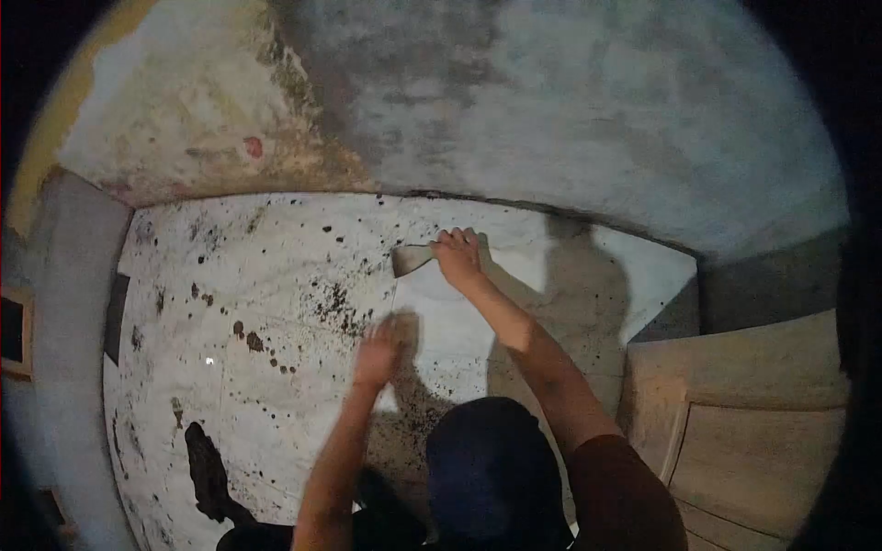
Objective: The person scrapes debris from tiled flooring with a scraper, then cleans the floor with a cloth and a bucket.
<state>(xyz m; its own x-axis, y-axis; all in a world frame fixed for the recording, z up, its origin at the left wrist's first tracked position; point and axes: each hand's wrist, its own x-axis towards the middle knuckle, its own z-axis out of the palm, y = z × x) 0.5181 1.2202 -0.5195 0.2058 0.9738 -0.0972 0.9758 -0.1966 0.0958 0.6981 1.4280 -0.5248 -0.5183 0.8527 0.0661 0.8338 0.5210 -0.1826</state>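
Note:
My right hand (459, 257) is closed round the handle of a scraper (411, 260), whose wide, flat blade points left, low over the white floor. A bit nearer and to the left, my left hand (381, 354) hovers close over the floor beside a patch of dark crumbs (335, 308). Motion smears its fingers. The white floor (441, 317) around both hands is strewn with dark specks and blotches.
A patchy, stained wall (570, 119) runs along the far edge of the floor. On the right stands a wooden panelled door (753, 459). A dark shoe (207, 473) rests at lower left, and a dark cap (496, 473) fills the near middle.

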